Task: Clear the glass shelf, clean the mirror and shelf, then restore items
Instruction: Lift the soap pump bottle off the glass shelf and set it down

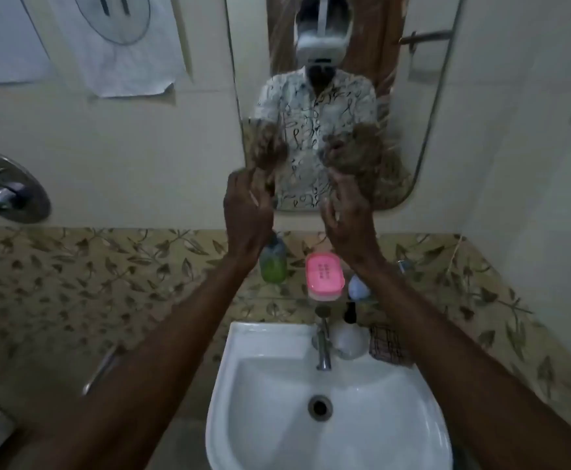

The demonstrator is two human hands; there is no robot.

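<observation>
The glass shelf [297,297] is seen edge-on, running left-right along the wall btwn the mirror [413,106] above and the sink [263,337] below. It is not yet cleared: a green bottle [273,264] stands at its left end, a pink soap box [323,275] at centre, and a pale rounded item [358,287] at right, partly hidden by the right forearm.

Both hands are held up above the shelf, over the mirror's lower edge, so the items lie below and slightly toward the wearer, i.e. a downward reach is called for. The left hand [247,212] sits directly above the green bottle, its wrist crossing the bottle's top; this hand is judged nearer to it. The right hand [345,215] sits above and right of the soap box, nearest the pale item. The soap box lies btwn the two wrists, roughly equidistant.

Both hands are empty, fingers loosely spread and curled, nothing pinched; motion blur hides exact finger pose.

Below the shelf, a tap [323,347], a clear rounded container [350,339] and a checked cloth [387,344] are seen on the sink's back rim. Step in hand is judged as the start of clearing, w/ the bottle a likely first pick.
</observation>
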